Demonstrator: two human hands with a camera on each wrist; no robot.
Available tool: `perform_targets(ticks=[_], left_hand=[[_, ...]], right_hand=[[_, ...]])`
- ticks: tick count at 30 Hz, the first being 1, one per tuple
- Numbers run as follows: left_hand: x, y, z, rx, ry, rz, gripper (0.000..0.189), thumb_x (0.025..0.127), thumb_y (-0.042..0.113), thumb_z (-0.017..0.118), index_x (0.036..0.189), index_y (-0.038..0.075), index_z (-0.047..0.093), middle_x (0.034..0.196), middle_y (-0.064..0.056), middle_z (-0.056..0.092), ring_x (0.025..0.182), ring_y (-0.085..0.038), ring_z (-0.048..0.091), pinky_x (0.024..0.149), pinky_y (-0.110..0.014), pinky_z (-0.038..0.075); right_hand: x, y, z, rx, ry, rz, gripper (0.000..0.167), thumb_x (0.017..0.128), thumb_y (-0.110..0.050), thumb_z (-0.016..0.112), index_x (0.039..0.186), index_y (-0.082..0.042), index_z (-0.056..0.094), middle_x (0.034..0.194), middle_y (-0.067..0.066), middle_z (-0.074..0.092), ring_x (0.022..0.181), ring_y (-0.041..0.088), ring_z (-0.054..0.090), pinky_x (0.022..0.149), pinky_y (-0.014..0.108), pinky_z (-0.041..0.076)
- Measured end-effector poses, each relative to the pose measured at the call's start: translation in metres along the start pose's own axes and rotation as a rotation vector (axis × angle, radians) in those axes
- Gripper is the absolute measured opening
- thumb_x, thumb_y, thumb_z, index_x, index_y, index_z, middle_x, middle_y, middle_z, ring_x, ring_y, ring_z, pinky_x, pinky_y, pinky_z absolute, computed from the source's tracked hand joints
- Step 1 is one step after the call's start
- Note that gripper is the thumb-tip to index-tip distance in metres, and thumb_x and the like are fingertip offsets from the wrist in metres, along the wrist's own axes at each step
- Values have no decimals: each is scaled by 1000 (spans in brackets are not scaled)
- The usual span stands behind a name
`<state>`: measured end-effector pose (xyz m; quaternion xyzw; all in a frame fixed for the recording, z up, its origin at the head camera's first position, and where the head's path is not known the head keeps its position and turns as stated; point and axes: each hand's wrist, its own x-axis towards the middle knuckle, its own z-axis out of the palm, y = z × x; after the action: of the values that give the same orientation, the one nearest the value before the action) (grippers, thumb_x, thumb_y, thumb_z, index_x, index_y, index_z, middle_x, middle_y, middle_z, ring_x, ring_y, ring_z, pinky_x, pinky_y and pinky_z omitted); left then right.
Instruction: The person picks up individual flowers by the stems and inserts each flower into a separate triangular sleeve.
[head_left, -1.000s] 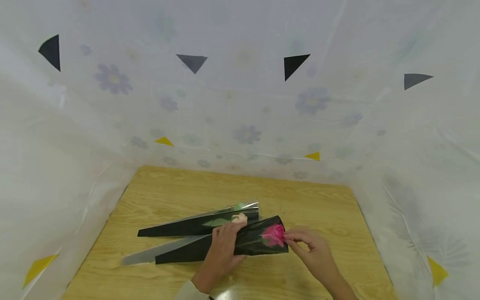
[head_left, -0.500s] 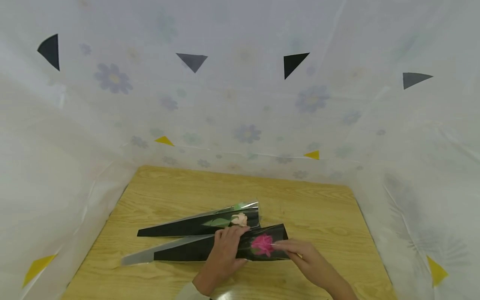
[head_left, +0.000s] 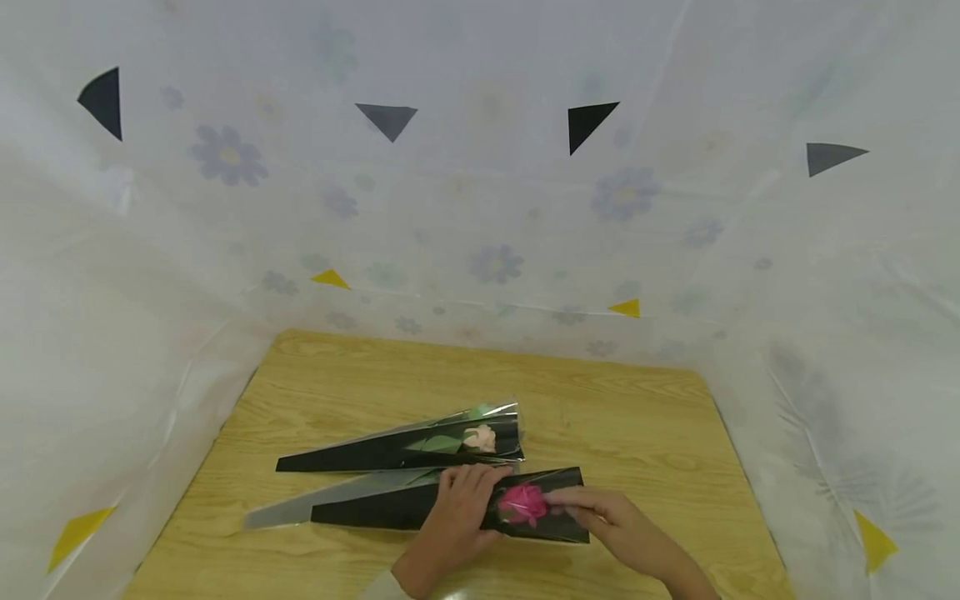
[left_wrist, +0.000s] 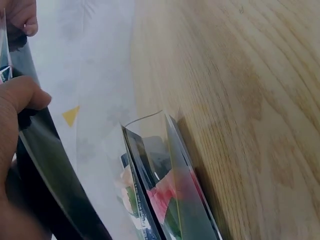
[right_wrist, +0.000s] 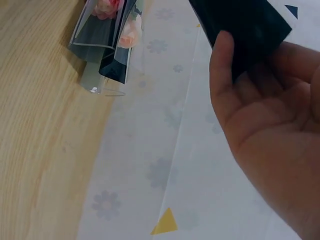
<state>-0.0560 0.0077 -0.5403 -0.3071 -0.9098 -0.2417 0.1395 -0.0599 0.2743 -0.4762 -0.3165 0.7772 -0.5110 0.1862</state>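
A flower sleeve (head_left: 390,505), black-backed with clear film, lies across the near part of the table. A bright pink rose (head_left: 525,503) shows through its film near the wide end. My left hand (head_left: 459,521) grips the sleeve around its middle, with the thumb (left_wrist: 32,95) against the black side in the left wrist view. At the wide end, my right hand (head_left: 611,529) pinches the sleeve's mouth, fingertips right at the rose. The right wrist view has the right hand's fingers (right_wrist: 223,57) around the sleeve's black end; the rose is hidden there.
Just behind lies a wrapped pale flower (head_left: 480,438) in a similar black sleeve. Beside it the wrist views also show a pink flower (left_wrist: 170,192) under film. The wooden table (head_left: 630,417) meets a white patterned sheet (head_left: 495,192) with black and yellow triangles.
The rose has shifted left, deeper into the sleeve. The sleeve's wide end has swung toward me, away from the pale flower. Both hands moved with it, and the right fingers now lie further over the mouth.
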Motion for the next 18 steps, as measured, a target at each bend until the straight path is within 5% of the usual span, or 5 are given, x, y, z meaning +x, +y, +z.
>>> perform_targets(ticks=[5,8,13,18], left_hand=[[-2,0,8,62,-54,-36,96,60,37,84,140,19,36,117,3,49,111,-17,45,90,-48,32],[-5,-2,13,73,-108,-62,94,61,37,83,140,22,35,117,5,50,111,-17,46,89,-50,33],[-8,-5,21,77,-178,-84,87,64,36,80,138,23,38,118,6,49,109,-16,46,83,-47,35],[-7,-3,31,66,-263,-87,83,66,42,80,137,24,39,120,6,48,112,-18,46,83,-48,36]], right_hand=[[-4,0,-3,-208,412,163,18,94,-18,53,107,-18,66,102,-5,65,90,14,62,74,27,50],[-4,2,0,-317,550,143,18,90,-16,60,105,-23,66,105,-8,63,93,11,58,73,28,49],[3,11,18,-606,410,-21,45,84,-28,68,127,-22,55,125,-5,52,115,15,45,86,47,39],[7,24,41,-876,197,25,77,76,-58,65,139,-19,44,135,0,47,125,24,38,91,57,26]])
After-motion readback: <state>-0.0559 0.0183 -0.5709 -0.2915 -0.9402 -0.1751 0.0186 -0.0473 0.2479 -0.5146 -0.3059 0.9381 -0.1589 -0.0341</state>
